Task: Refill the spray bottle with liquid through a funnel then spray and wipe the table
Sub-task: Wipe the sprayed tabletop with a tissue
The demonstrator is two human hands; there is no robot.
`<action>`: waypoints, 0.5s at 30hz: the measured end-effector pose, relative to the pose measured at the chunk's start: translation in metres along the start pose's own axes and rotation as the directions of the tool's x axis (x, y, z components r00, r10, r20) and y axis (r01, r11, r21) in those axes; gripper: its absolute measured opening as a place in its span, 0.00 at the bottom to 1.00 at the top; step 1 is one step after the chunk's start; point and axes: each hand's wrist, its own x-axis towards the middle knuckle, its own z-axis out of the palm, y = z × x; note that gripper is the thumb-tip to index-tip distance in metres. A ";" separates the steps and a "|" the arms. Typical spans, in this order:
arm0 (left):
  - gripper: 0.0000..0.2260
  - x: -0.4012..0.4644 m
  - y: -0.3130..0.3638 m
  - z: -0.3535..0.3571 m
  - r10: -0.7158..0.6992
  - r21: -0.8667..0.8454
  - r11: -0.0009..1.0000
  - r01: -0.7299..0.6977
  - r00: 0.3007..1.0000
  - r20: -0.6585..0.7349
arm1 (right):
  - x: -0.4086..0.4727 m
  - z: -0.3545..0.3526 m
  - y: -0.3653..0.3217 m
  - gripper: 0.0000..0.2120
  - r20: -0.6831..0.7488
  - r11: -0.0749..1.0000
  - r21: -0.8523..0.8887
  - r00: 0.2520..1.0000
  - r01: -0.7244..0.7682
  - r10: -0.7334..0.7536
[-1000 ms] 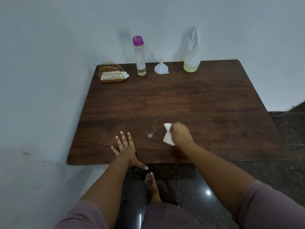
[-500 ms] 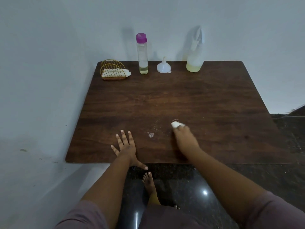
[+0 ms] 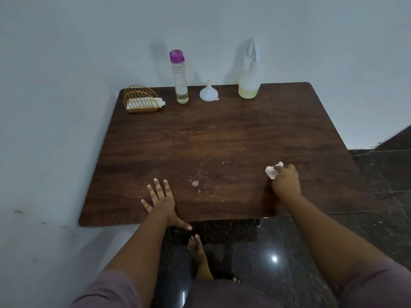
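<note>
A dark wooden table stands against a pale wall. My right hand presses a crumpled white tissue onto the table's near right part. My left hand lies flat near the front edge, fingers spread, holding nothing. Between the hands, foamy spray droplets dot the wood. At the back stand the white spray bottle with yellowish liquid in its base, an upturned white funnel, and a tall clear refill bottle with a purple cap.
A gold wire holder with white tissues sits at the back left corner. The wall runs along the table's left and far sides. Dark glossy floor tiles lie to the right and in front, with my bare foot under the table's edge.
My right hand has slid the tissue to the right, away from the droplets. My left hand has stayed flat in place.
</note>
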 end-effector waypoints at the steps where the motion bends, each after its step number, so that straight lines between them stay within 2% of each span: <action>1: 0.78 0.000 0.000 0.000 -0.002 0.001 1.000 0.002 1.000 -0.001 | -0.014 0.009 -0.004 0.17 0.020 0.996 -0.059 0.998 0.063 -0.061; 4: 0.79 -0.001 0.001 -0.001 -0.004 0.000 1.000 0.004 1.000 -0.004 | -0.073 0.040 -0.045 0.19 0.169 0.896 -0.285 0.938 0.341 -0.303; 5: 0.79 -0.001 0.002 0.000 -0.006 0.000 1.000 0.006 1.000 -0.005 | -0.093 0.048 -0.061 0.18 0.233 0.819 -0.327 0.880 0.472 -0.415; 7: 0.79 -0.002 0.002 0.001 -0.011 -0.001 1.000 0.011 1.000 -0.010 | -0.118 0.055 -0.090 0.15 0.355 0.647 -0.307 0.714 0.698 -0.603; 8: 0.79 -0.003 0.002 0.001 -0.013 0.000 1.000 0.013 1.000 -0.015 | -0.116 0.055 -0.098 0.14 0.376 0.624 -0.250 0.668 0.741 -0.643; 9: 0.79 -0.003 0.002 0.002 -0.015 0.000 1.000 0.015 1.000 -0.015 | -0.107 0.053 -0.102 0.12 0.359 0.671 -0.173 0.681 0.721 -0.638; 10: 0.79 -0.003 0.002 0.002 -0.017 0.000 1.000 0.017 1.000 -0.011 | -0.093 0.048 -0.104 0.12 0.296 0.754 -0.066 0.735 0.653 -0.610; 12: 0.78 -0.002 0.002 0.002 -0.012 0.007 1.000 0.012 1.000 -0.002 | -0.051 0.030 -0.094 0.10 0.114 0.893 0.149 0.889 0.425 -0.443; 13: 0.78 -0.001 0.002 0.002 -0.007 0.013 1.000 0.007 1.000 -0.003 | -0.028 0.018 -0.085 0.09 0.029 0.929 0.208 0.947 0.307 -0.320; 15: 0.78 0.001 0.003 0.001 0.000 0.014 1.000 0.000 1.000 -0.004 | 0.017 -0.006 -0.061 0.09 -0.092 0.975 0.171 0.988 0.139 -0.125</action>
